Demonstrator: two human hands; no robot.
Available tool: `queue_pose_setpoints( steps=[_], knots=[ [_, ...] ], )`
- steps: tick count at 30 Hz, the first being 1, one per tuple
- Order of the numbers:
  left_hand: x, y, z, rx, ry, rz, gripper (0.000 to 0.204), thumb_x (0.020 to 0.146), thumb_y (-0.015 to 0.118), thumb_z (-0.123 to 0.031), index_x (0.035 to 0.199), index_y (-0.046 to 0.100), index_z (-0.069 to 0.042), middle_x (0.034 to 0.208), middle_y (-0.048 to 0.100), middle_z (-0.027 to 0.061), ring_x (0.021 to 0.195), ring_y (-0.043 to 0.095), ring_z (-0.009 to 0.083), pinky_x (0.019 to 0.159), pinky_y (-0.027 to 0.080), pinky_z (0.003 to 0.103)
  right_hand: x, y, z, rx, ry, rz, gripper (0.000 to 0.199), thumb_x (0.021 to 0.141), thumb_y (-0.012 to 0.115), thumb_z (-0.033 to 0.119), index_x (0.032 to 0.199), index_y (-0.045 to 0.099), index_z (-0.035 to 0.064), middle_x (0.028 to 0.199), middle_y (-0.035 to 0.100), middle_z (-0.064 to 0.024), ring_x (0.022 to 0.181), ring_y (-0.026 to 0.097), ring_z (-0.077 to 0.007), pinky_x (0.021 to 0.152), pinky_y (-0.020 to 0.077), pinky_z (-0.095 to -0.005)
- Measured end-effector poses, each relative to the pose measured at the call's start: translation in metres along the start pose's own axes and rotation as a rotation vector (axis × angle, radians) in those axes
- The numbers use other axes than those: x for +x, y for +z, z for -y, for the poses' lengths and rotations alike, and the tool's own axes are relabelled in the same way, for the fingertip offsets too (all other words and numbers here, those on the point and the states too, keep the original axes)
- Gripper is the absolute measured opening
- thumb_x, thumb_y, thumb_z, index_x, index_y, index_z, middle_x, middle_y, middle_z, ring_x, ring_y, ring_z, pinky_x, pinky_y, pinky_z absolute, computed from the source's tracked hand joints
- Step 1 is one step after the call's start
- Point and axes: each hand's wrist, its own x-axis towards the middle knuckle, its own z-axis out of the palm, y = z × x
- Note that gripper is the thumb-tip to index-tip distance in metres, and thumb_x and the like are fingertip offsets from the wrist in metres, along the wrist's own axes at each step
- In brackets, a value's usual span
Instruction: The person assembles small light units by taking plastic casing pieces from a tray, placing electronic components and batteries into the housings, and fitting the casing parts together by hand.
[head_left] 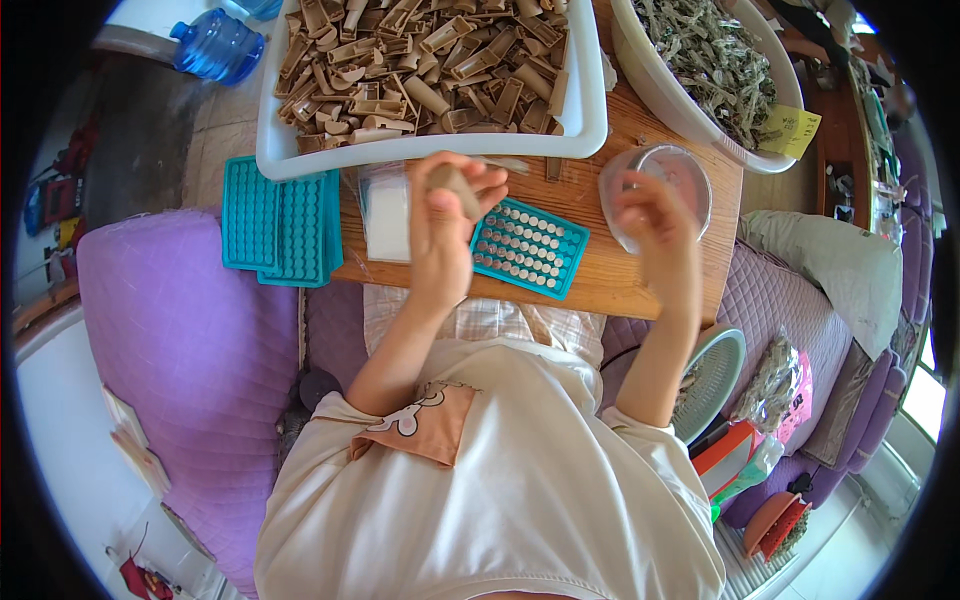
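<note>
My left hand is raised over the table's near side, its fingers closed round a tan-brown plastic piece like those in the big bin. Just right of it lies a teal tray with rows of small round silvery discs in its pockets. My right hand is lifted in front of a clear round tub. Motion smears its fingers, so whether anything is between them does not show.
A white bin heaped with tan-brown plastic pieces fills the table's far side. Far right stands a round basin of clear-wrapped small parts, a yellow note on its rim. Stacked teal trays and a white packet lie left on the wooden table.
</note>
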Motion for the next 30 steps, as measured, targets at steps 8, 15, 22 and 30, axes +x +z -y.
queue_pose_setpoints(
  steps=[8,15,22,30],
  knots=[
    [-0.004,-0.011,-0.013,0.042,-0.169,0.194,0.053,0.085,0.027,-0.054,0.11,0.038,-0.009,0.074,0.045,0.002,0.053,0.035,0.0047,0.046,0.029,0.016,0.048,-0.042,-0.063,-0.914,-0.099,0.051,0.017,0.068,0.056,0.002,0.085,0.057,-0.0004,0.079,0.059,-0.0203,0.072,0.058,-0.0318,0.061,0.0465,-0.0394],
    [-0.006,-0.013,-0.014,0.001,-0.249,0.207,0.053,0.085,0.026,-0.054,0.111,0.038,-0.009,0.075,0.045,0.0012,0.054,0.035,0.0054,0.048,0.029,0.017,0.057,-0.031,-0.065,-1.102,0.044,0.091,0.014,0.069,0.052,0.003,0.081,0.058,0.0004,0.077,0.057,-0.0225,0.074,0.056,-0.0356,0.066,0.0443,-0.0437],
    [-0.006,-0.014,-0.017,-0.089,-0.312,0.19,0.04,0.089,0.032,-0.04,0.111,0.04,-0.008,0.085,0.048,0.0034,0.063,0.042,0.0069,0.052,0.034,0.017,0.052,-0.041,-0.051,-0.631,-0.129,-0.074,0.009,0.07,0.054,0.005,0.076,0.055,-0.0007,0.067,0.058,-0.0152,0.065,0.058,-0.0282,0.058,0.0459,-0.034],
    [-0.007,-0.014,-0.017,-0.788,-0.609,0.264,0.031,0.087,0.043,-0.014,0.116,0.037,-0.005,0.109,0.047,0.0118,0.113,0.04,0.0302,0.065,0.056,0.027,0.036,-0.052,-0.034,0.332,0.134,-0.029,0.009,0.075,0.051,0.003,0.083,0.054,0.002,0.069,0.054,-0.0015,0.057,0.051,-0.0061,0.048,0.0366,-0.0182]
  ],
)
